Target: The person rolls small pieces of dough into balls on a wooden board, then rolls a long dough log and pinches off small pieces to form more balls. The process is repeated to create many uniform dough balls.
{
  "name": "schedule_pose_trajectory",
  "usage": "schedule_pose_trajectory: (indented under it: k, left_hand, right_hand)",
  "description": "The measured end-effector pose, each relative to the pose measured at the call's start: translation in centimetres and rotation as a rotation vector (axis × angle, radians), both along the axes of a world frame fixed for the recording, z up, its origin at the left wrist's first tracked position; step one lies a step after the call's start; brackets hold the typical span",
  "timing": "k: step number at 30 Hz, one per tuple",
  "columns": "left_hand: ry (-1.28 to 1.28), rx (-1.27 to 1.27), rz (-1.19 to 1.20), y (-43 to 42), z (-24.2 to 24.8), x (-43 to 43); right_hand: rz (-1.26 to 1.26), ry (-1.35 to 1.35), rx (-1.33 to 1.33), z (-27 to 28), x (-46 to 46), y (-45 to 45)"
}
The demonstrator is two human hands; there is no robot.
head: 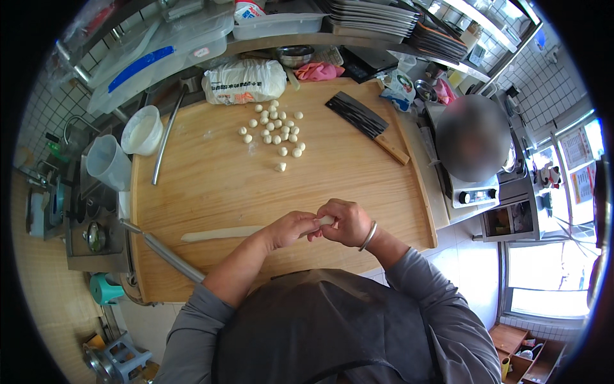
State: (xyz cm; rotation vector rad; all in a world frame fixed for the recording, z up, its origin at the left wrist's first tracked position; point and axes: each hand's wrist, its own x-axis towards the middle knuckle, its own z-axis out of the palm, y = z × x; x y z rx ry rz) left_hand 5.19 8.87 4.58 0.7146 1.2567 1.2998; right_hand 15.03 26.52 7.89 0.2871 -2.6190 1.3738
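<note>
A long rope of white dough (220, 234) lies along the front of the wooden board (201, 192) and runs up under my left hand (290, 228). That hand grips the rope near its right end. My right hand (348, 224), with a bangle at the wrist, touches the left one. Its fingers are closed around the dough's tip (327, 220), which shows between the hands. Beyond them, several small dough balls (271, 126) are scattered on the board. One dough piece (280, 167) sits nearer to me than the others.
A cleaver (360, 115) lies at the board's right. At left are a metal rod (169, 137), a white tub (142, 132), a plastic jug (109, 163) and a thicker metal roller (172, 257). A plastic bag (244, 80) rests at the back edge, below a shelf of trays (374, 19).
</note>
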Motion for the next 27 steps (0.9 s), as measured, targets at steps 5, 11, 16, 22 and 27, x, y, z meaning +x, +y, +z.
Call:
schedule_pose_trajectory:
  k: [5,11,16,22,27]
  left_hand:
    - [0.081,-0.033,0.05,0.2,0.6,0.2]
    - [0.103,0.083,-0.035,-0.9,0.2,0.4]
    - [-0.053,-0.079,0.095,-1.5,-0.7,0.4]
    - [-0.023,-0.213,0.131,-1.3,-1.3,0.6]
    - [-0.062,-0.147,0.1,-1.2,-1.8,0.2]
  right_hand:
    - [-0.041,0.114,0.062,-1.2,0.2,-0.3]
    - [-0.863,-0.4,-0.421,-5.3,-0.5,3.5]
    - [-0.52,-0.051,-0.055,-6.8,-1.7,4.8]
    - [0.148,-0.115,0.121,-3.1,-0.6,1.7]
    - [0.181,-0.127,0.174,-1.3,-0.2,-0.2]
